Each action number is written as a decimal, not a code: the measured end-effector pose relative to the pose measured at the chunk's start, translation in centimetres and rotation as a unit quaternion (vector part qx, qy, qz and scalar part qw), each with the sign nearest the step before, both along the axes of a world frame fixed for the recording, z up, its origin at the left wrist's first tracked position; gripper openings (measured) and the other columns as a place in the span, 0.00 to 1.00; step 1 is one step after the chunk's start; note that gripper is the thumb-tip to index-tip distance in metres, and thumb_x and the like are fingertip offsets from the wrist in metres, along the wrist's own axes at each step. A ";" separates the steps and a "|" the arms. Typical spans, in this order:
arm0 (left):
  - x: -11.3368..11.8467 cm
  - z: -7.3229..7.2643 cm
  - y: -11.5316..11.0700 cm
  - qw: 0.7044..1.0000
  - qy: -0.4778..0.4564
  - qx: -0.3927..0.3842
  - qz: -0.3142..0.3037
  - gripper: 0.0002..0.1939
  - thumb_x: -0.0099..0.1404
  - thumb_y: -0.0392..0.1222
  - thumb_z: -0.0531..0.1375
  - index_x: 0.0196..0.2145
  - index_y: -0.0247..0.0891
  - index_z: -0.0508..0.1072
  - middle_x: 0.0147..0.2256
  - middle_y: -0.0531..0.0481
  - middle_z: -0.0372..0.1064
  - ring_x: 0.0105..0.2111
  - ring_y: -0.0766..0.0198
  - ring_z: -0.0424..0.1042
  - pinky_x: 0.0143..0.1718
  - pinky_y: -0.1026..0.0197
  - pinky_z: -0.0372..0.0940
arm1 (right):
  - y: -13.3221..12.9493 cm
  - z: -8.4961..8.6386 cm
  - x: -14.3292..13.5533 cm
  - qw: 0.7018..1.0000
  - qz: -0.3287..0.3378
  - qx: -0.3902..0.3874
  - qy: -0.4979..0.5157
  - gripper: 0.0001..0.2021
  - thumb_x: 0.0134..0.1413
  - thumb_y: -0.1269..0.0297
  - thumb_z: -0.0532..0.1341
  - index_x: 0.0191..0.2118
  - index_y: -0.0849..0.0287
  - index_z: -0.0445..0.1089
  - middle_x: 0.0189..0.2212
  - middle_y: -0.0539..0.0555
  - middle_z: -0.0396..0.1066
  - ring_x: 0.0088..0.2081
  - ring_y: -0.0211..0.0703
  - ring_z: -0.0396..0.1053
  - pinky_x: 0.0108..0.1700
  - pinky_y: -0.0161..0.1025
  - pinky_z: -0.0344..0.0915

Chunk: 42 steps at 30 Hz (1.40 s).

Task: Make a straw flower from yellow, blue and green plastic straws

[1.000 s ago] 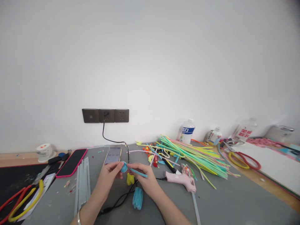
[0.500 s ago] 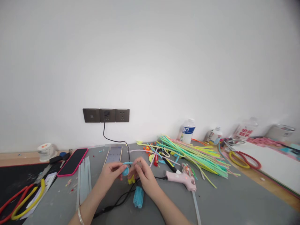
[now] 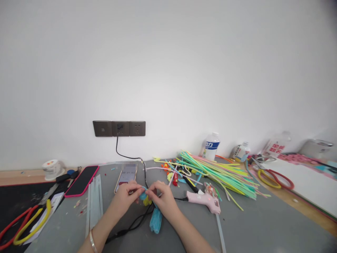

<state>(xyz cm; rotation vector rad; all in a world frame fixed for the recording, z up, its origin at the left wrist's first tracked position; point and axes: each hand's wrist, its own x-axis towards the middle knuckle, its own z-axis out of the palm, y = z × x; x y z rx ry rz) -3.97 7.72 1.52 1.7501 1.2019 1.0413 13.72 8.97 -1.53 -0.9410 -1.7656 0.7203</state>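
My left hand pinches a small blue coil of pipe cleaner between thumb and fingers. My right hand is closed at the coil's right side, its thumb and fingertip pressed on the blue strand. The fingertips of both hands nearly meet, and they hide part of the coil. Just below my right hand, a light-blue bundle of pipe cleaner lies on the grey mat. A yellow fuzzy piece sits behind and under the fingertips.
A pink glue gun with a glue stick lies right of my hands. Behind it spreads a pile of pastel pipe cleaners. Glue sticks, a pink-edged phone and yellow-red pliers lie left. A black cable runs beneath my arms.
My right fingertips have come in to the left against the blue coil. The strand that stretched between my hands is now shorter and mostly covered.
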 end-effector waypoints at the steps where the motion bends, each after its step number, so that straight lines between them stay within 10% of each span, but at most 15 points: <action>1: 0.1 0.0 -0.1 1.000 -0.001 -0.006 -0.015 0.17 0.60 0.50 0.60 0.26 0.36 0.81 0.21 0.52 0.65 0.20 0.64 0.66 0.24 0.65 0.60 | 0.0 0.0 0.0 1.000 0.007 -0.008 0.013 0.15 0.54 0.59 0.64 0.19 0.57 0.68 0.17 0.48 0.64 0.25 0.40 0.61 0.33 0.38 0.55; 30: 1.8 -0.8 -0.5 0.990 -0.122 -0.073 0.008 0.20 0.58 0.56 0.60 0.38 0.35 0.71 0.27 0.51 0.69 0.24 0.62 0.69 0.26 0.61 0.66 | 0.2 0.4 0.2 0.960 0.127 -0.171 0.179 0.22 0.48 0.43 0.65 0.25 0.60 0.66 0.16 0.43 0.57 0.19 0.31 0.53 0.23 0.32 0.48; 37: 3.0 -0.6 -3.1 0.979 0.153 -0.014 -0.134 0.23 0.51 0.46 0.69 0.41 0.41 0.65 0.35 0.53 0.70 0.30 0.63 0.65 0.31 0.62 0.60 | 1.4 -0.2 0.5 0.891 0.059 -0.222 0.392 0.21 0.41 0.47 0.70 0.24 0.59 0.65 0.15 0.41 0.51 0.19 0.31 0.44 0.23 0.33 0.39; 42: 3.5 -0.5 -3.7 0.959 0.256 0.003 -0.120 0.21 0.45 0.46 0.72 0.34 0.39 0.68 0.37 0.50 0.70 0.35 0.58 0.67 0.34 0.61 0.59 | 1.4 -0.3 0.3 0.878 0.062 -0.237 0.411 0.20 0.42 0.48 0.71 0.23 0.58 0.64 0.15 0.42 0.51 0.19 0.32 0.43 0.23 0.34 0.38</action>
